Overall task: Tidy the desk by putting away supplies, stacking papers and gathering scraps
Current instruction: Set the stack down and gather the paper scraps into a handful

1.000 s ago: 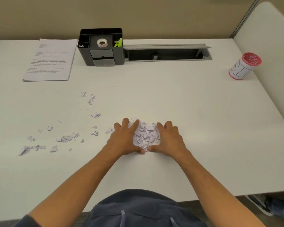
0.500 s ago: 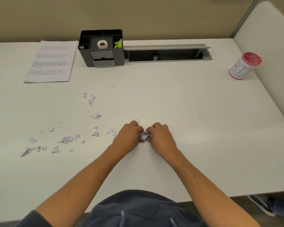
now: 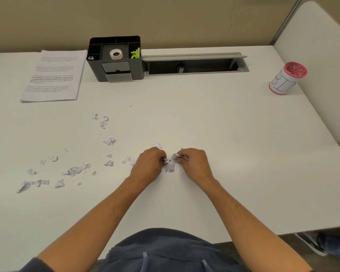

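Observation:
On the white desk (image 3: 224,134), my left hand (image 3: 148,165) and my right hand (image 3: 194,162) are both curled around a bunch of torn paper scraps (image 3: 170,163) near the front middle. A few white bits show between the two fists; most of the bunch is hidden under the fingers. More loose scraps (image 3: 75,170) lie scattered to the left, with several small ones (image 3: 102,121) farther back. A stack of printed papers (image 3: 55,75) sits at the back left.
A black desk organizer (image 3: 116,57) holding a tape roll (image 3: 116,54) and green clips stands at the back centre, beside an open grey cable tray (image 3: 194,63). A red-and-white cup (image 3: 287,78) stands at the right, near a white partition (image 3: 322,65).
My hands went from lying flat around a spread pile of scraps to curling in and bunching them. They have since drawn slightly apart, each holding part of the bunch.

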